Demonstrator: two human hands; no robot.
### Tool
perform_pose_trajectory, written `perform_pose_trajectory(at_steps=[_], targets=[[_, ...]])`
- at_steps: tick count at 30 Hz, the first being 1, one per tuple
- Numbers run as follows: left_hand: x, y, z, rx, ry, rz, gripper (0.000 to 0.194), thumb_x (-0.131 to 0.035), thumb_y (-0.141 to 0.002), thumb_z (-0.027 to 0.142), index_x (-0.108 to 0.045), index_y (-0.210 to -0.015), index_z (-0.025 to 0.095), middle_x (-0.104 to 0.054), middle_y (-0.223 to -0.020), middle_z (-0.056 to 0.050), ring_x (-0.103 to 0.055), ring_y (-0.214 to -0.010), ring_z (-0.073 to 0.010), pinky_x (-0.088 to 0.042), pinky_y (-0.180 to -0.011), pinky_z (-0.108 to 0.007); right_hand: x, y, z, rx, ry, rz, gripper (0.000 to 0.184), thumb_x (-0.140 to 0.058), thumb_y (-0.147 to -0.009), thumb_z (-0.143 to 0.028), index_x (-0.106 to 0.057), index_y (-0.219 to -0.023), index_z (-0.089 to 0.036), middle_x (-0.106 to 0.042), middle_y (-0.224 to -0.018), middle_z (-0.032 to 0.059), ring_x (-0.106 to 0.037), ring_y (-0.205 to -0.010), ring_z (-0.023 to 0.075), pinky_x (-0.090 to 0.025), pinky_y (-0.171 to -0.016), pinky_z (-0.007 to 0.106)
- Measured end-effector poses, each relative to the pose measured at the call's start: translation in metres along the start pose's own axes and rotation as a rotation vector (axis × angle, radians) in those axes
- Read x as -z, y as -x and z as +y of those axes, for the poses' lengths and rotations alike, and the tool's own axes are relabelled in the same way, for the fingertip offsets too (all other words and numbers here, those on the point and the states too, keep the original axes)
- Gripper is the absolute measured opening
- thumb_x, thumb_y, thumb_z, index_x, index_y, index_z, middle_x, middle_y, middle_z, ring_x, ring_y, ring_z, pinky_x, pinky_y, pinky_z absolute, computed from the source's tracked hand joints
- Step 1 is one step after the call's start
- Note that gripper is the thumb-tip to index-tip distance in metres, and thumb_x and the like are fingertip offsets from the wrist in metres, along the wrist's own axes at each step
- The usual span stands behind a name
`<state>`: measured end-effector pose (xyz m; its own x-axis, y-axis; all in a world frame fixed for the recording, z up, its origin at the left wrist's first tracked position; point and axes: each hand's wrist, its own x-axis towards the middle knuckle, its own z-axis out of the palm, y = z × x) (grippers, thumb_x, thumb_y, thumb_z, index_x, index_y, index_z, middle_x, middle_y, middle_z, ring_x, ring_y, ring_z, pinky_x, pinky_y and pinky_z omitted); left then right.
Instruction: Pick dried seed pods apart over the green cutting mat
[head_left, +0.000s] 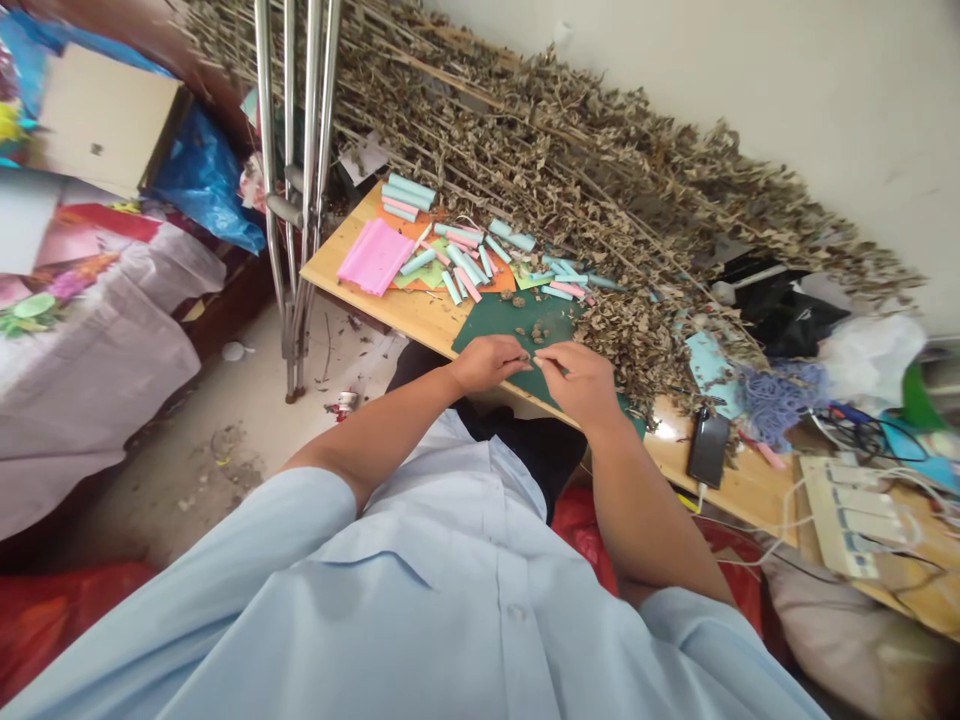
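My left hand [489, 362] and my right hand [581, 378] are close together over the front edge of a dark green mat [487, 318]. Both have their fingers pinched; whatever is between the fingertips is too small to name. Just beyond them on the mat lie several small brown dried clumps [538, 332]. A heap of dried leaves [630, 335] covers the mat's right part, near my right hand. Behind the mat are pale blue and pink paper rolls [465, 262], spread over orange and green sheets.
A pink crepe paper piece [375, 257] lies on the wooden table [330, 262]. Long dried plant stalks [525, 130] lean along the wall. Metal crutches [296, 200] stand at the left. At right are a phone [708, 447] with a cable, blue yarn [784, 400] and a power strip [847, 510].
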<state>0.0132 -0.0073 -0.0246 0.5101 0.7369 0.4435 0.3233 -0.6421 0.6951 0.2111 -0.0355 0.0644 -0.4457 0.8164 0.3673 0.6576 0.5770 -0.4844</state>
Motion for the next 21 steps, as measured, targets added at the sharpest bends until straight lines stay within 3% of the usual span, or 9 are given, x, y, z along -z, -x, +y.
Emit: perform_pose_trajectory(at_steps=[8, 15, 21], targets=[[-0.001, 0.001, -0.002, 0.010, 0.019, 0.001, 0.039, -0.052, -0.103, 0.046, -0.075, -0.093, 0.017, -0.073, -0.093, -0.010, -0.069, -0.091, -0.0193, -0.050, -0.081, -0.029, -0.015, 0.004, 0.000, -0.368, -0.142, 0.029, 0.008, -0.069, -0.086, -0.031, -0.070, -0.087, -0.023, -0.071, -0.076, 0.0015, -0.065, -0.069, 0.0192, -0.052, -0.071, 0.033], [-0.002, 0.001, -0.003, 0.011, 0.007, 0.006, 0.037, -0.054, -0.102, 0.046, -0.076, -0.098, 0.017, -0.075, -0.097, -0.010, -0.070, -0.096, -0.0198, -0.051, -0.085, -0.029, -0.011, 0.006, 0.003, -0.418, -0.184, 0.053, 0.015, -0.070, -0.085, -0.037, -0.072, -0.082, -0.022, -0.072, -0.079, 0.0024, -0.064, -0.074, 0.0200, -0.051, -0.073, 0.034], [-0.004, 0.000, -0.004, 0.030, 0.004, 0.023, 0.035, -0.057, -0.101, 0.047, -0.077, -0.098, 0.018, -0.076, -0.099, -0.009, -0.071, -0.098, -0.0194, -0.052, -0.086, -0.028, -0.021, 0.004, 0.039, -0.537, -0.195, 0.128, 0.016, -0.070, -0.081, -0.037, -0.073, -0.081, -0.022, -0.073, -0.077, 0.0037, -0.067, -0.072, 0.0217, -0.054, -0.076, 0.037]])
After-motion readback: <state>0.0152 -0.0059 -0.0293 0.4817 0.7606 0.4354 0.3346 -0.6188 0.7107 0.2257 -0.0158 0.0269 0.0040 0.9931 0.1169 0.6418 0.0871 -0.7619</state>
